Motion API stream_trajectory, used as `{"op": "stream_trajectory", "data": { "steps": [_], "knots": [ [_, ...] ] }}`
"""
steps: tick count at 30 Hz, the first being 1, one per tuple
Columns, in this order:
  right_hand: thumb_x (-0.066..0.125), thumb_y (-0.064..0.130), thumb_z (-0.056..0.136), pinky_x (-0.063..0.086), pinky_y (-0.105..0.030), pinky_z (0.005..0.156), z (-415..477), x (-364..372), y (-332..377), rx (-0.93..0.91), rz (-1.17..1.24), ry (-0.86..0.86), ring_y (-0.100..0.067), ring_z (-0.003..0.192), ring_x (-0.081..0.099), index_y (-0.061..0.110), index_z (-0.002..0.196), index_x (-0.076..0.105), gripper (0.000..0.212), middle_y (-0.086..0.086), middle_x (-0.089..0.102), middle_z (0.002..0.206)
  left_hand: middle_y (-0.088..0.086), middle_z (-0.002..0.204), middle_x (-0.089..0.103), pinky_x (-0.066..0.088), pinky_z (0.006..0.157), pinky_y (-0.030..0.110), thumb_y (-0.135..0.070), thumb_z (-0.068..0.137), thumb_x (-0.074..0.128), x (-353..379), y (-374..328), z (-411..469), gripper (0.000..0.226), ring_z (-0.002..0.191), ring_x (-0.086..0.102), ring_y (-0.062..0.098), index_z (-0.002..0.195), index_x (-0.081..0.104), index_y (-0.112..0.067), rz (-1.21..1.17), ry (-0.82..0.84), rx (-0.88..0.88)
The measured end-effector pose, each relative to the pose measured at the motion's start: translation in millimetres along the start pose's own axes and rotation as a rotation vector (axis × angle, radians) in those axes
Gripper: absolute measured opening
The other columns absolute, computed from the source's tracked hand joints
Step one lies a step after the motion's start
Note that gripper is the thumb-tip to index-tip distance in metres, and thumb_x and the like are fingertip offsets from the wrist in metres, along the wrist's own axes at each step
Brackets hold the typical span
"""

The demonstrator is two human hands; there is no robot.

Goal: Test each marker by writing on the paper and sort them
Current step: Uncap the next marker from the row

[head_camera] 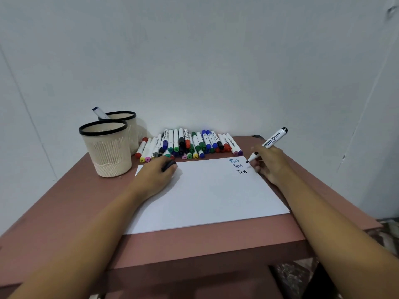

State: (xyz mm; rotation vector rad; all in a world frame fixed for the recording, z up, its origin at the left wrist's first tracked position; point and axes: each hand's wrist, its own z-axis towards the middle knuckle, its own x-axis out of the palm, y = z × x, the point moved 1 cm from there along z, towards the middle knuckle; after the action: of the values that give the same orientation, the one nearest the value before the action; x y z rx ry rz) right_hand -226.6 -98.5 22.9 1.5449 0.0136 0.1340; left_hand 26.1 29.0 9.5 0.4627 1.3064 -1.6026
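Black whiteboard marker (268,143): uncapped, gripped in right hand (269,164) at far right corner of paper (205,197). The tip appears just off the sheet, beside three "Test" lines (238,166), the nearest bold black. Left hand (157,173) rests on the paper's far left, fingers curled round the black cap (168,165).

Judgement: ink writes well. Recap squarely, keeping the tip clear of the sheet, then sort.

Marker pile (190,145) lies along the far edge. Near pen cup (106,147) and far pen cup (129,130) stand left, the far one holding a single marker (100,113).
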Motion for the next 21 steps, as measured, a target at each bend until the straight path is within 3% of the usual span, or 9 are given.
{"op": "stream_trajectory", "data": {
  "steps": [4, 8, 13, 21],
  "knots": [
    [0.057, 0.02, 0.093, 0.027, -0.024, 0.044, -2, 1, 13, -0.083, -0.125, 0.069, -0.014, 0.049, 0.037, 0.011, 0.079, 0.051, 0.018, -0.01, 0.049, 0.064, 0.001, 0.095, 0.06, 0.036, 0.072, 0.023, -0.022, 0.092, 0.058, -5, -4, -3, 0.013, 0.088, 0.052, 0.016, 0.1, 0.06, -0.013, -0.063, -0.114, 0.088],
    [0.059, 0.028, 0.092, 0.02, -0.021, 0.042, -16, 32, 32, -0.077, -0.204, 0.195, -0.009, 0.045, 0.028, 0.014, 0.075, 0.053, 0.022, -0.002, 0.043, 0.061, -0.005, 0.093, 0.061, 0.037, 0.068, 0.002, -0.02, 0.087, 0.066, -7, -9, -5, 0.02, 0.084, 0.056, 0.012, 0.106, 0.063, -0.013, -0.131, -0.142, 0.145],
    [0.058, 0.022, 0.092, 0.023, -0.019, 0.043, -37, 82, 35, -0.082, -0.15, 0.302, -0.006, 0.043, 0.036, 0.015, 0.077, 0.054, 0.018, 0.002, 0.048, 0.06, -0.007, 0.088, 0.06, 0.038, 0.066, 0.002, -0.02, 0.085, 0.068, -8, -12, -8, 0.021, 0.074, 0.053, -0.002, 0.104, 0.064, -0.011, -0.161, -0.154, 0.161],
    [0.06, 0.023, 0.092, 0.026, -0.019, 0.045, -49, 113, 13, -0.114, -0.188, 0.347, -0.01, 0.05, 0.039, 0.015, 0.076, 0.054, 0.019, 0.002, 0.051, 0.063, -0.002, 0.087, 0.063, 0.038, 0.064, 0.006, -0.017, 0.083, 0.07, -4, -12, -4, 0.021, 0.071, 0.053, 0.001, 0.101, 0.065, -0.007, -0.182, -0.182, 0.18]
  ]
}}
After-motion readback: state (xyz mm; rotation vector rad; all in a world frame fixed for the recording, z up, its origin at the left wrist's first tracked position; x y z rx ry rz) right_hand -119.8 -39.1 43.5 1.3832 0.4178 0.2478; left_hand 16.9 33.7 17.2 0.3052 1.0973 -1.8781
